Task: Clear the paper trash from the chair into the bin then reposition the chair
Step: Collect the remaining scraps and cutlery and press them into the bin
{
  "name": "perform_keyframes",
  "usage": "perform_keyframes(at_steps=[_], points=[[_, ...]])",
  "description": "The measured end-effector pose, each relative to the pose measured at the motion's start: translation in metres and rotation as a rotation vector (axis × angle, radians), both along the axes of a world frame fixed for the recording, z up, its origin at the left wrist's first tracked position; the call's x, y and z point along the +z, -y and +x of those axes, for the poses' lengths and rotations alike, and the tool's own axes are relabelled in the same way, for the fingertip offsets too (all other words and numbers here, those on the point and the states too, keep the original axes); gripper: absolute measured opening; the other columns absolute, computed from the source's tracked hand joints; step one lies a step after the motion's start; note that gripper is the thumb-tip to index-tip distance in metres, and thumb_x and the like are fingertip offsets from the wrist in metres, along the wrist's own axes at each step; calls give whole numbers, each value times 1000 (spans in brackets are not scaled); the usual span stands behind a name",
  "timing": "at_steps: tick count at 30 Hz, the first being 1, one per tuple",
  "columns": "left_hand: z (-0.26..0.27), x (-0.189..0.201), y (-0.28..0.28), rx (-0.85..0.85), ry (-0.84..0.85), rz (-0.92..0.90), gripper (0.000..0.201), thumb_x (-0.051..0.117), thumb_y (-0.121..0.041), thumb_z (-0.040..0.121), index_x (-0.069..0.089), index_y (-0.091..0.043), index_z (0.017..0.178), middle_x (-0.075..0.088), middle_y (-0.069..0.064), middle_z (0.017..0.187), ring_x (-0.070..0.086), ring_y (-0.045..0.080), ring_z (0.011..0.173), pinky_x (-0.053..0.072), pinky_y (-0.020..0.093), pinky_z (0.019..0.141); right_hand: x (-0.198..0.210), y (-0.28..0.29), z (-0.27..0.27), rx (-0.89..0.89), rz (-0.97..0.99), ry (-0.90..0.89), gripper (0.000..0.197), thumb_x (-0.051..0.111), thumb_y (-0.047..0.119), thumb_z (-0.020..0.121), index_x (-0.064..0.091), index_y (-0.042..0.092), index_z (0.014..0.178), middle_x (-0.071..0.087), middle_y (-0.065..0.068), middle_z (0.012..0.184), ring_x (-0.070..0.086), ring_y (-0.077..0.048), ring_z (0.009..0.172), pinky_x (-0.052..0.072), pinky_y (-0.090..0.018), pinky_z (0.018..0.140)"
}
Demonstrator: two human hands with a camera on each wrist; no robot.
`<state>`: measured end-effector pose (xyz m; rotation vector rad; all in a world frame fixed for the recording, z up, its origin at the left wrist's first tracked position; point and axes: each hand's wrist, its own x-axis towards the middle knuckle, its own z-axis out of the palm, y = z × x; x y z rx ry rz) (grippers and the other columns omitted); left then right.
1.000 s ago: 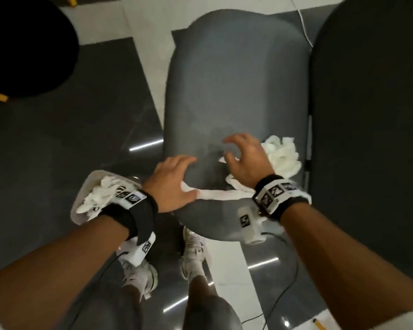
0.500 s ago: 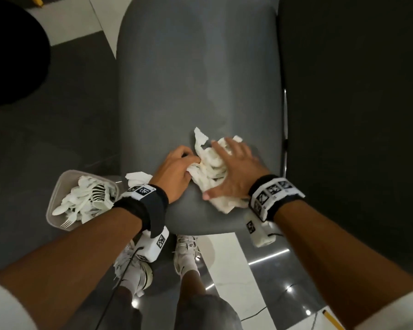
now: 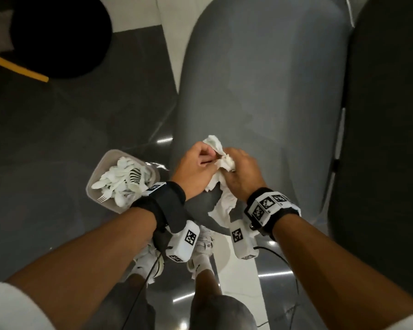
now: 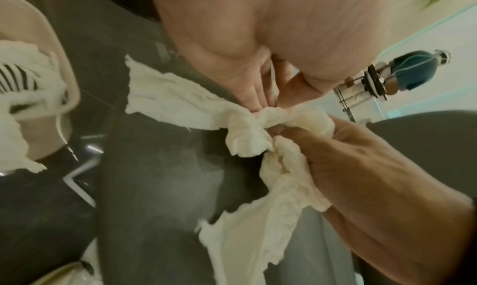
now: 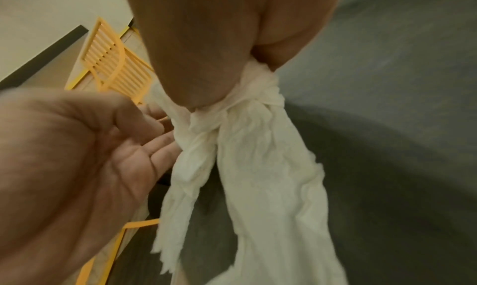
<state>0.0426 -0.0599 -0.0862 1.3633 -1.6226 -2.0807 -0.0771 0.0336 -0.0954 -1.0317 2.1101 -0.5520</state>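
Note:
A grey padded chair (image 3: 260, 91) fills the middle of the head view. Both hands hold a bunch of crumpled white paper trash (image 3: 221, 163) just above the seat's near edge. My left hand (image 3: 209, 160) pinches its left side with curled fingers, and my right hand (image 3: 229, 167) grips its right side, with loose strips hanging below. The left wrist view shows the paper (image 4: 247, 134) bunched between my left hand (image 4: 268, 104) and right hand (image 4: 296, 138). In the right wrist view my right hand (image 5: 232, 97) clamps the paper (image 5: 258, 157) from above. A beige bin (image 3: 98, 184) stands on the floor left of the chair.
The bin holds white plastic cutlery and paper. A black round seat (image 3: 57, 36) with a yellow leg is at the far left, and a dark surface (image 3: 391, 139) runs along the right. My white shoes (image 3: 200, 253) and a cable are under the chair's near edge. A yellow chair (image 5: 113, 65) stands further off.
The paper lay spread on the seat with my hands pressing on it. Both hands have now gathered it into one bunch and lifted it off the seat.

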Motion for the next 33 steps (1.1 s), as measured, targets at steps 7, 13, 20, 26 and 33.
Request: perform_keyframes(at_steps=[7,13,20,26,33], points=[[127,-23,76,187,178,-198,31,54,7,85,67,-16,102,73,-2,103,69,8,102,55,27,94,9,88,100,173,-72,64,28,66,11,86,69,17,112,64,-2,105,55,-14,90,31,-18,75],[252,-72,126,176,475,-293,26,54,0,87,63,-19,102,69,-2,113,63,12,106,51,29,92,-25,150,195,114,-61,144,35,56,15,89,52,21,124,54,-4,118,56,-25,106,52,-42,93],[334,-151,120,62,611,-248,34,58,-6,88,54,-15,121,53,8,126,56,24,113,46,33,96,-123,171,263,271,372,-10,63,52,48,93,31,20,146,43,-6,152,33,-32,145,27,-56,118],[344,-209,117,71,666,-156,59,58,-12,91,37,-20,146,32,10,148,45,32,130,39,35,110,-183,161,260,444,632,-42,67,64,39,90,30,32,148,15,-10,162,34,-44,142,44,-53,111],[343,-243,119,125,506,-82,48,40,-19,104,34,-35,149,60,7,136,62,24,113,53,37,93,-232,187,269,576,773,-46,60,65,36,92,39,25,146,49,-13,145,52,-36,131,48,-44,103]])
